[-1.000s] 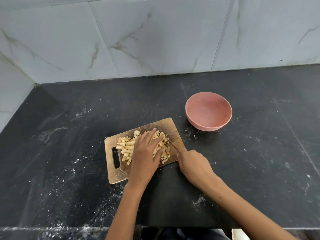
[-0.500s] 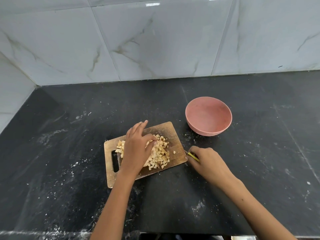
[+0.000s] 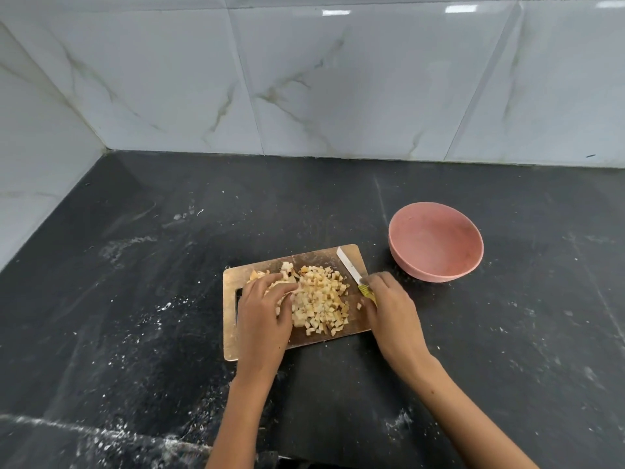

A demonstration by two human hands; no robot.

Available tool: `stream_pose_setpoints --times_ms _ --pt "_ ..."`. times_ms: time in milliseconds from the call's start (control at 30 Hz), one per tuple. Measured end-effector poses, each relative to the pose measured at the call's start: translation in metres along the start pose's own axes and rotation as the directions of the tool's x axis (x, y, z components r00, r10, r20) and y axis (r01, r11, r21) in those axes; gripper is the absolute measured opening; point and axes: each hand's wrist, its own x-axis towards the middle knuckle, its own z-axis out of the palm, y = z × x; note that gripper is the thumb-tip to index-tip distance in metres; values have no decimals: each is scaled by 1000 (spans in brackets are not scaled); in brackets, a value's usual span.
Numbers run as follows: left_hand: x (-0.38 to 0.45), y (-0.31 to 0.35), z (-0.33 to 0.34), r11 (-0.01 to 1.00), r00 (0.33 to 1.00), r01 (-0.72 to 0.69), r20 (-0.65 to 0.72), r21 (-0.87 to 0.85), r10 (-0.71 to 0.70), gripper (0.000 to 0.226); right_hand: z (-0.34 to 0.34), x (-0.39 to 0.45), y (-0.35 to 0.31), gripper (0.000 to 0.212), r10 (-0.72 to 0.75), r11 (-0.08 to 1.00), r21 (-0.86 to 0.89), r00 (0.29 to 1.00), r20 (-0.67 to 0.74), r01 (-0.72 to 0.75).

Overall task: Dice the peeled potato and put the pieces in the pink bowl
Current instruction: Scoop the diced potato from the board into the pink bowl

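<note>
Dark counter (image 3: 135, 299): pink bowl (image 3: 436, 242) empty; hands (image 3: 263, 316) loosely cup potato dice (image 3: 321, 299).

We see the potato pieces (image 3: 319, 299), small pale yellow cubes with some browned faces, heaped in a loose pile on the middle of the wooden cutting board (image 3: 297, 343), a few strays at the pile's near edge. Our pink bowl (image 3: 435, 241) stands upright on the dark counter just beside the board's far right corner, its inside holding no pieces.
</note>
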Motion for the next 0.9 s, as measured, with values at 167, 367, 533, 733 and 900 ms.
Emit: stream_pose_setpoints --times_ms 167,367,533,733,900 --pt "-13 -15 -8 992 988 107 -107 -69 -113 27 8 -9 6 23 -15 999 39 987 157 9" --pt "-24 -29 -8 975 971 158 -157 -159 -183 29 21 9 -9 21 -113 976 199 987 112 89" --pt "-19 -29 -1 971 967 157 -169 -181 -188 30 29 15 -18 22 -167 903 381 979 -118 200" --pt "10 -33 17 984 986 150 -57 -95 -156 54 52 21 -28 28 -273 928 237 958 -88 286" --pt "21 -36 33 985 992 128 15 -117 -128 52 64 24 -31 46 -269 945 181 962 -35 271"
